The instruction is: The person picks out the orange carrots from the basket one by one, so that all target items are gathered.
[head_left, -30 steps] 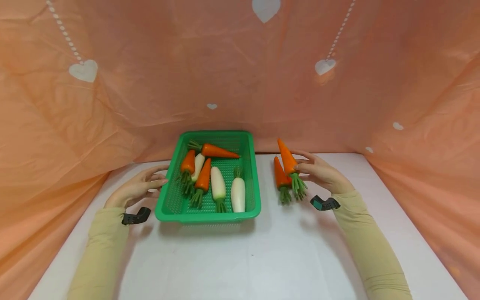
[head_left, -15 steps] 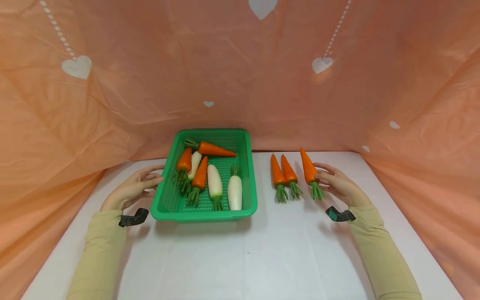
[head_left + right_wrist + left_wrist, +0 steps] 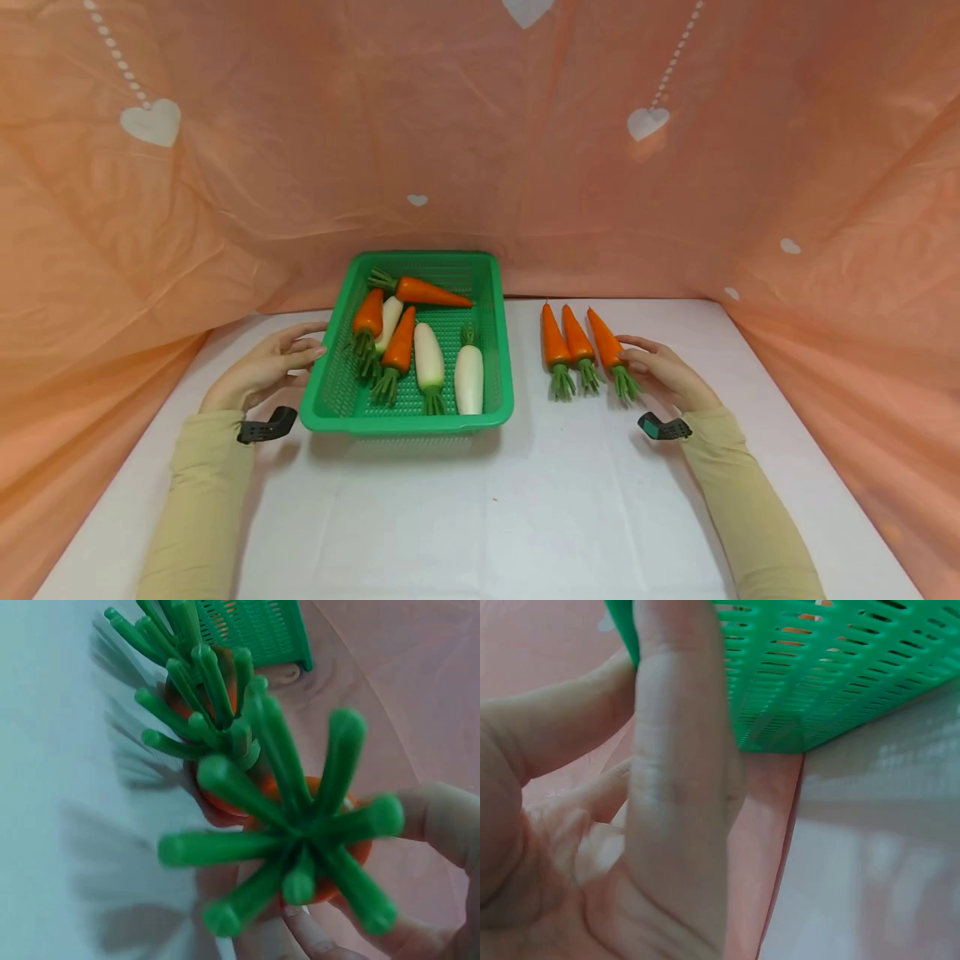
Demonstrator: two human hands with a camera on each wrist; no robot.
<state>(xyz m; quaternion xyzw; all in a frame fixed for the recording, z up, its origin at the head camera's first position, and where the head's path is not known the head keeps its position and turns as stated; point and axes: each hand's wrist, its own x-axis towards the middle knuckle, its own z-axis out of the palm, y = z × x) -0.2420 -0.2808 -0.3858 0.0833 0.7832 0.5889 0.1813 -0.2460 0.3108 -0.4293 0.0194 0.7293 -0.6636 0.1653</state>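
Carrot (image 3: 603, 337) is pinched between slightly parted right fingers (image 3: 642, 343).

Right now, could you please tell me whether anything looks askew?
Yes: in the green basket, the far carrot lies crosswise while the other vegetables lie roughly lengthwise, and the rightmost white radish is reversed, leaves at the far end.

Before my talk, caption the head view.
Three carrots, one in right fingers, beside a green basket of white radishes and more carrots.

Curtained tabletop setting, home or lab uncertain, viewed from where I stand: peach cloth (image 3: 450, 125) bearing white hearts (image 3: 152, 122) encloses the white table (image 3: 412, 508) on three sides.
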